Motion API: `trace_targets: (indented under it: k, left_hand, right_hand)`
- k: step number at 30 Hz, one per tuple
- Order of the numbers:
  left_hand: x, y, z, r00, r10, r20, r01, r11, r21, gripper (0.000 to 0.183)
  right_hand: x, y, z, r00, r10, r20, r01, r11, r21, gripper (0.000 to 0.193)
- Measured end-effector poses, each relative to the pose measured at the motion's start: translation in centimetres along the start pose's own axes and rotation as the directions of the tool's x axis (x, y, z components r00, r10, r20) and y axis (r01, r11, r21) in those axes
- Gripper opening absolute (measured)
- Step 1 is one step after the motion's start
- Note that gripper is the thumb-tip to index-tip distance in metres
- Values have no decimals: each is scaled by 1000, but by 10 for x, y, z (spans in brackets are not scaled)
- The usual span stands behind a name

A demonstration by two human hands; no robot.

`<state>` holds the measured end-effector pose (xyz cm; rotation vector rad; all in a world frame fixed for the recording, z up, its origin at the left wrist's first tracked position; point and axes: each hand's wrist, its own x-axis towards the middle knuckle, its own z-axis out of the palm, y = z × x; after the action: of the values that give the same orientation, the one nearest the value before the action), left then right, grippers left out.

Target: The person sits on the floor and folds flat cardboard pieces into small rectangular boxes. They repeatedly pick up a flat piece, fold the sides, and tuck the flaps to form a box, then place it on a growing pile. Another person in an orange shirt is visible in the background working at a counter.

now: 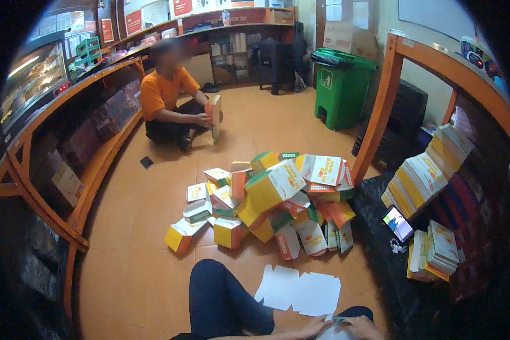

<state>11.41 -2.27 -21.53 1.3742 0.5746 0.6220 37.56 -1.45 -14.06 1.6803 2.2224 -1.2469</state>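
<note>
At the bottom edge, partly cut off, my left hand [316, 327] and my right hand [359, 327] close on either side of a pale cardboard box piece [336, 332]. Its shape is mostly out of the picture. Just beyond my hands, an unfolded carton blank [317, 292] lies with its white side up on the floor, between my dark-trousered legs. Farther forward spreads a heap of folded white, yellow and orange food boxes [275, 184], some tilted and lying on one another.
A person in orange [167, 93] sits cross-legged at the far left, holding a carton [212, 110]. Stacked flat cartons [419, 181] and a lit phone [398, 223] lie at right. A green bin [340, 93] stands behind an orange post [374, 107]. Another phone [146, 162] lies left.
</note>
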Motion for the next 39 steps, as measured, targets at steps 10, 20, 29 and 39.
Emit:
trace_targets:
  k: [10,20,29,39]
  left_hand:
    - [13,-26,-14,909,-400,116,385,703,-598,40]
    - [16,71,-49,909,-336,246,40,658,752,98]
    - [-36,86,-26,986,-137,-92,154,571,806,84]
    - [-62,50,-41,999,7,35,-18,948,317,53]
  right_hand:
    - [-9,-45,66,775,-143,-616,35,982,-185,27]
    - [8,-144,16,985,-18,-169,-46,929,-368,26]
    - [12,-157,-2,860,-257,-440,147,952,-269,40]
    - [-1,-120,-24,899,76,-432,-56,997,58,70]
